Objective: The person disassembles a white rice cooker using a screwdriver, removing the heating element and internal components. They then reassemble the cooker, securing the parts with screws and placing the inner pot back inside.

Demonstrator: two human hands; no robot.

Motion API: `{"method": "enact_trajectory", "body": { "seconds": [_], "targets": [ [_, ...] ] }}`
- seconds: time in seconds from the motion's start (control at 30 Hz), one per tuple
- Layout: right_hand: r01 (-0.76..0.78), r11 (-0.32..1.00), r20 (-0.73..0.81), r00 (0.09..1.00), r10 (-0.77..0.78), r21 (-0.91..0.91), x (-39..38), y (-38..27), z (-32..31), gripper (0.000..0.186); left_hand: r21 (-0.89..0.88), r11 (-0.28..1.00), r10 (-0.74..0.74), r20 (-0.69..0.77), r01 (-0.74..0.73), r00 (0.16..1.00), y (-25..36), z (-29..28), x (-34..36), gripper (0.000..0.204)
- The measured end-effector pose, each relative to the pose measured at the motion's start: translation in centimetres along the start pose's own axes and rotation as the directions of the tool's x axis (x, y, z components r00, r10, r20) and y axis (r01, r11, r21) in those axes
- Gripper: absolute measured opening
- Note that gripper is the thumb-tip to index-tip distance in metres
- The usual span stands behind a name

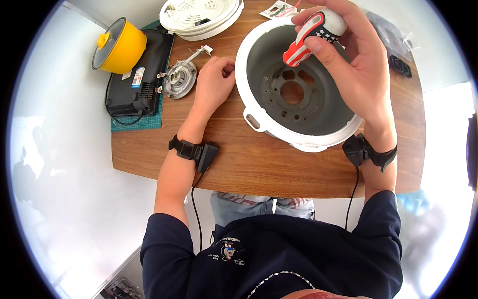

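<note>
A white round cooker housing (251, 94) with a grey inside stands on the wooden table, its mouth facing up. Holes and a large round opening show in its floor. My right hand (366, 65) is closed around a screwdriver (318, 35) with a red, white and dark blue stars-and-stripes handle, over the housing's far right side. The handle slants down to the left into the mouth; no shaft is visible. My left hand (214, 82) rests beside the housing's left outer wall with its fingers curled. What they may hold is hidden.
Left of my left hand lies a round metal heating part (180, 79) with a white-ended arm. A black appliance (132, 94) on a green mat (149, 122) and a yellow lidded pot (124, 47) sit farther left. Behind are a white round cover (199, 17) and a small white board (276, 9).
</note>
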State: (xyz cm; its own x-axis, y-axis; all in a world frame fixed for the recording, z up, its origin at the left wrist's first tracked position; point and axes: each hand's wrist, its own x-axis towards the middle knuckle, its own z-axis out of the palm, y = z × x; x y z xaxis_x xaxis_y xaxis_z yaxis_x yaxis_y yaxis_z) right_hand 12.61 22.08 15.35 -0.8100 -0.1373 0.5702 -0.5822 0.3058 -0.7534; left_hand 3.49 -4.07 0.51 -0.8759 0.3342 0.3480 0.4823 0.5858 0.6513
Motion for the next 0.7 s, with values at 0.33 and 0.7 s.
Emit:
{"method": "enact_trajectory", "body": {
  "seconds": [0.33, 0.7],
  "targets": [
    [0.004, 0.995, 0.037, 0.999, -0.001, -0.102, 0.0, 0.3, 0.5, 0.046, 0.021, 1.000, -0.004, 0.008, 0.004, 1.000, -0.1, 0.1, -0.1, 0.018],
    [-0.036, 0.998, 0.103, 0.994, 0.041, -0.050, -0.1, 1.7, 0.6, 0.042, -0.085, 0.996, -0.032, -0.028, 0.030, 0.999, 0.2, 0.3, -0.2, 0.021]
  ]
}}
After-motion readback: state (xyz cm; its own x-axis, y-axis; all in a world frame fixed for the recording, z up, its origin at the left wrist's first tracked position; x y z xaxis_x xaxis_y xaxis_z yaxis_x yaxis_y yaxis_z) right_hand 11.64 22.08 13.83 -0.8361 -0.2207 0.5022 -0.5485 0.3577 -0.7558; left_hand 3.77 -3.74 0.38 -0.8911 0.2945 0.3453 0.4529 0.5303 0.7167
